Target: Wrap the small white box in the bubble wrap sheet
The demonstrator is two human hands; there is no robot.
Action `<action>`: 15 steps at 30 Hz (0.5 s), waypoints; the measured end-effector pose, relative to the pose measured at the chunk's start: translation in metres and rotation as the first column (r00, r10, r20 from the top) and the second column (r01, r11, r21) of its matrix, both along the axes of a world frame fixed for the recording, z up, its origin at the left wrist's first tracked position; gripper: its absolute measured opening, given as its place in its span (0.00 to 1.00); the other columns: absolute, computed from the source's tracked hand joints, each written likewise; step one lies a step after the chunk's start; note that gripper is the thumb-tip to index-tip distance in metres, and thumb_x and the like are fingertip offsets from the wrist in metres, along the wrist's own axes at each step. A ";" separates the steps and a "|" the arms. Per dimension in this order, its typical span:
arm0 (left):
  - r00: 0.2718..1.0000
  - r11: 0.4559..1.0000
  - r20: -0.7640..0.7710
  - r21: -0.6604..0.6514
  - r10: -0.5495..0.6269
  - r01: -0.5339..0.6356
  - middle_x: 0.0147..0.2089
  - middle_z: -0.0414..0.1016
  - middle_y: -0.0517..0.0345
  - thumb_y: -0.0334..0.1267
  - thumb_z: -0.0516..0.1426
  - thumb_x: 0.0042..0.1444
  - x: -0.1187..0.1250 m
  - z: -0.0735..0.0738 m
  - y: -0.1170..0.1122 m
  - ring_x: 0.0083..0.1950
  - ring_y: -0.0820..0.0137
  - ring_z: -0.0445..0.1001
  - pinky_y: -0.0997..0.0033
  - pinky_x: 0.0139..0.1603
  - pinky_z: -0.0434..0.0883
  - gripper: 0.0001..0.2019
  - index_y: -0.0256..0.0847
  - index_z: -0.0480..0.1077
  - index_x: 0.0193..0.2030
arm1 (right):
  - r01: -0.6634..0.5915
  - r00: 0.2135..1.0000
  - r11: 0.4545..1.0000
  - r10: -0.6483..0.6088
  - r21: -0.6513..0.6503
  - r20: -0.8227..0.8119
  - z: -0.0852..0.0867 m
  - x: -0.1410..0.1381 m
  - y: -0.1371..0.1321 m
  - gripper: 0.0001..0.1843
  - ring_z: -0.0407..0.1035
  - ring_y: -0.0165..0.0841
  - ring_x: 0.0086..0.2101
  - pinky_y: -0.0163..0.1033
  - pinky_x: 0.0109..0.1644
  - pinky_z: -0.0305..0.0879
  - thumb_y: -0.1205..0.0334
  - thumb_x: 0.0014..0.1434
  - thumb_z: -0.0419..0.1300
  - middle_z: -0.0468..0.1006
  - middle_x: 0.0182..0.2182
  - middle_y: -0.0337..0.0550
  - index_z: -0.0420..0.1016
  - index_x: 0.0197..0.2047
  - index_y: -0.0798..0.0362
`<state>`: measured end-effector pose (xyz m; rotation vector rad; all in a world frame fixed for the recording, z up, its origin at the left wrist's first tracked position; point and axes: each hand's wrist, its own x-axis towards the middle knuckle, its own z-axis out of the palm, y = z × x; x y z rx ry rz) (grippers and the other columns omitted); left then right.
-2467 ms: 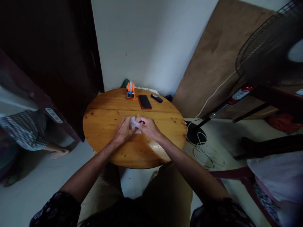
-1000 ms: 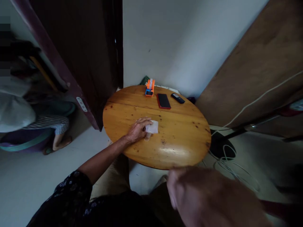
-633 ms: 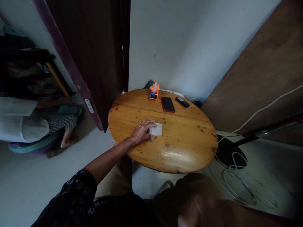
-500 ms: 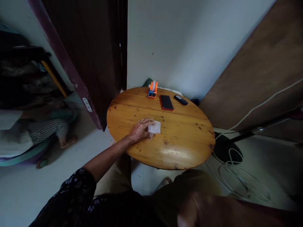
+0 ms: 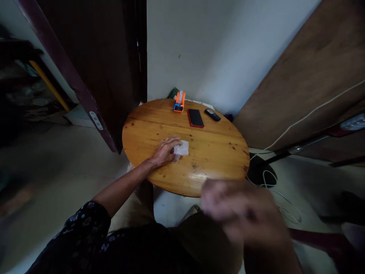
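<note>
My left hand (image 5: 166, 151) rests on the round wooden table (image 5: 216, 152), its fingers closed on a small translucent plastic piece (image 5: 182, 147). A clear strip (image 5: 176, 158) sticks out below that piece; whether it is a packet, a box or a sheet I cannot make out. Over the table's near right edge, my right hand (image 5: 230, 205) is raised close to the camera. Motion smears its fingers, so what they hold, if anything, cannot be seen.
Along the table's far side are an orange and blue tape dispenser (image 5: 179, 102), a phone (image 5: 195, 118) with a red edge and a dark remote-like handset (image 5: 212, 114). White cable (image 5: 281, 198) lies coiled on the floor to the right. A dark door (image 5: 108, 68) stands at left.
My right hand has risen from the lower edge towards the table's near right side. My left hand stays on the plastic piece. The view has shifted slightly right.
</note>
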<state>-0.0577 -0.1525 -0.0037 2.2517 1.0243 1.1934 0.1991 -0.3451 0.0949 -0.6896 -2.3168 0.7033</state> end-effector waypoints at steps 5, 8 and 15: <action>1.000 0.999 0.019 -0.019 -0.025 0.025 0.62 0.73 0.46 0.24 0.63 0.48 -0.001 -0.003 0.000 0.63 0.58 0.71 0.52 0.64 0.68 0.25 0.42 0.75 0.54 | 0.445 0.872 0.889 -0.458 0.111 0.171 -0.027 -0.034 0.128 0.40 0.59 0.49 0.66 0.59 0.68 0.59 0.61 0.57 0.64 0.63 0.68 0.50 0.58 0.71 0.45; 0.997 0.998 0.054 -0.012 -0.056 0.056 0.62 0.73 0.47 0.18 0.59 0.45 -0.002 -0.006 0.003 0.63 0.60 0.71 0.53 0.64 0.69 0.29 0.42 0.74 0.55 | 0.430 0.838 0.891 -0.455 0.149 0.301 -0.051 -0.040 0.155 0.45 0.54 0.50 0.68 0.61 0.70 0.55 0.65 0.53 0.63 0.54 0.72 0.51 0.55 0.72 0.46; 0.983 0.992 0.143 -0.022 -0.116 0.121 0.61 0.74 0.47 0.20 0.58 0.45 0.000 -0.001 0.001 0.63 0.59 0.71 0.53 0.67 0.66 0.30 0.42 0.73 0.57 | 0.350 0.899 0.912 -0.391 0.214 0.197 -0.068 -0.052 0.176 0.34 0.64 0.46 0.63 0.57 0.67 0.61 0.63 0.56 0.59 0.68 0.65 0.51 0.64 0.67 0.48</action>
